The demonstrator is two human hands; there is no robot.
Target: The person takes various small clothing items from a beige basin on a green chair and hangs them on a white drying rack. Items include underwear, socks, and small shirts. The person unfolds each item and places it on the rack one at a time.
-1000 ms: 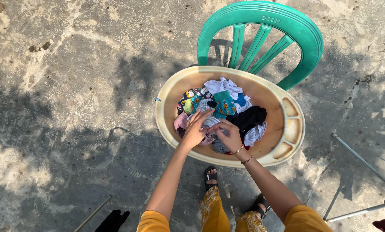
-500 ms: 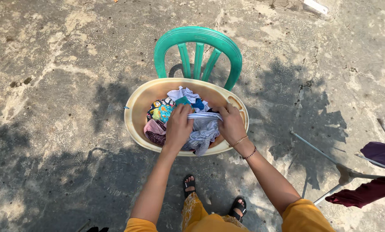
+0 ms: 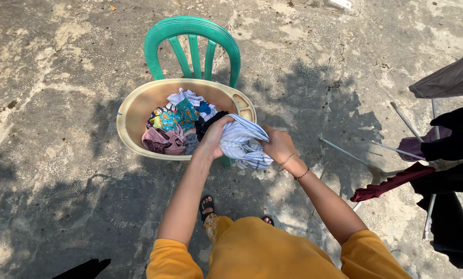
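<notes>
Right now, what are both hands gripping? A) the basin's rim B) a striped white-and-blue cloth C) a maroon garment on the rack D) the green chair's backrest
B: the left hand and right hand both clutch the striped white-and-blue cloth, lifted at the edge of the tan basin on the green chair.

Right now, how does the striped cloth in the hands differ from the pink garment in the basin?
The striped cloth is white with thin blue stripes, lifted over the basin's rim and held by the left hand and right hand. The pink garment is plain, dusky pink, lying untouched inside the basin. Both are crumpled fabric.
</notes>
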